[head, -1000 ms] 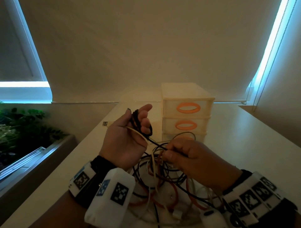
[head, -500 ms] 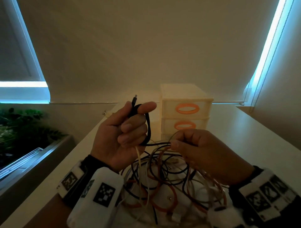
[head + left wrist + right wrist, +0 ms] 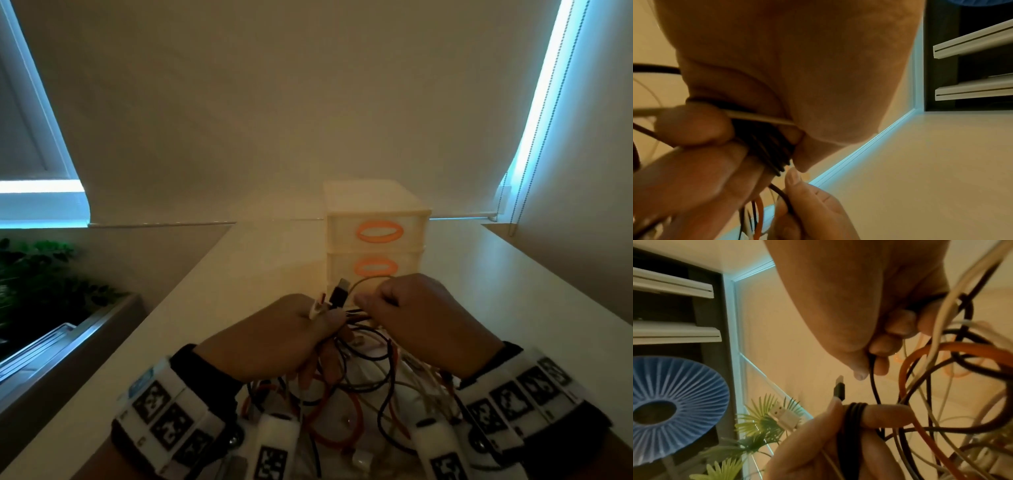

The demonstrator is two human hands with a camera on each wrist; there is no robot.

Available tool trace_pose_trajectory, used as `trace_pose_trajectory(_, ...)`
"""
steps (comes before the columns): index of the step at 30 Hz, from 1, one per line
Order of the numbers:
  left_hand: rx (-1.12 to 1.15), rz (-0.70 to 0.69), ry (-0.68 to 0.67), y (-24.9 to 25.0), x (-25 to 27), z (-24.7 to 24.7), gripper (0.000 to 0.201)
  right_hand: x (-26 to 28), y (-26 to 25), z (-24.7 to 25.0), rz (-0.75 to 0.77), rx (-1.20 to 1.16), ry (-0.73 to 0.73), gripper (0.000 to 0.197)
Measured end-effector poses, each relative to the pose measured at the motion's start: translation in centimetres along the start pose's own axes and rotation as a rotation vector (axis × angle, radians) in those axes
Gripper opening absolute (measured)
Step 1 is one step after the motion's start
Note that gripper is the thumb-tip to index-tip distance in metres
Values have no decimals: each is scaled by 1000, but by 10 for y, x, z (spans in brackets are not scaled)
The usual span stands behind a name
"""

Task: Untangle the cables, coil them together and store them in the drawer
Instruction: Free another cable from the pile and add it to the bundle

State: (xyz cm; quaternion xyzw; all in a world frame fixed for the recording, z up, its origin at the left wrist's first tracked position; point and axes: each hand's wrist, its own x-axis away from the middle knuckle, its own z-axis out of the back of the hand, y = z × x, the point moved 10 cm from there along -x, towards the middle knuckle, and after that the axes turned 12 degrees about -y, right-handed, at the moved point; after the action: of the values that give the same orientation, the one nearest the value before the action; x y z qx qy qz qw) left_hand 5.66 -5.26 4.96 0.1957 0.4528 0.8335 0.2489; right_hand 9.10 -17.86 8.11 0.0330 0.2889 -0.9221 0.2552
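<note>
A tangle of black, orange and white cables (image 3: 346,397) lies on the white table (image 3: 513,308) in front of me. My left hand (image 3: 308,329) grips a coil of black cable (image 3: 854,415) wound round its fingers; the black USB plug (image 3: 339,294) sticks up above the thumb, with a white plug (image 3: 784,416) beside it. My right hand (image 3: 376,301) pinches a black cable strand (image 3: 872,378) just right of the plug. The small white drawer unit (image 3: 376,219) with orange handles stands just behind both hands, its drawers closed.
A window blind covers the wall behind the table. Green plants (image 3: 37,281) sit low on the left beside a metal ledge (image 3: 68,346). A bead chain (image 3: 524,171) hangs at the right. The table stretches free to the right of the drawers.
Both hands have dropped lower and come together. The left hand turned palm-down, so the black plug now points up between the hands, and the right hand has closed in next to it.
</note>
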Motion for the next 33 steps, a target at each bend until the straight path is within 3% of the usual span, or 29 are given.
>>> trace_pose_trajectory(2, -86, 3, 45, 3, 1, 4, 47, 1, 6, 0, -27, -112, -45, 45)
trace_pose_trajectory(6, -11, -55, 196, 7, 8, 29, 42, 5, 3, -13, -26, -636, -232, 17)
trace_pose_trajectory(13, 130, -285, 513, 21, 18, 46, 39, 8, -26, -10, 183, -819, -185, 18)
trace_pose_trajectory(20, 383, -336, 536, 9, 12, 40, 52, 10, -39, -21, 262, -713, -224, 23)
trace_pose_trajectory(24, 490, -394, 594, 5, 12, 47, 54, 12, -44, -24, 239, -776, -276, 20)
trace_pose_trajectory(26, 717, -448, 602, 2, 12, 53, 52, 13, -45, -35, 184, -793, -333, 13)
trace_pose_trajectory(29, 1191, -537, 512, 1, 13, 59, 50, 13, -48, -49, 175, -627, -347, 29)
trace_pose_trajectory(33, 1421, -588, 393, 2, 14, 60, 53, 4, -44, -46, 179, -454, -255, 37)
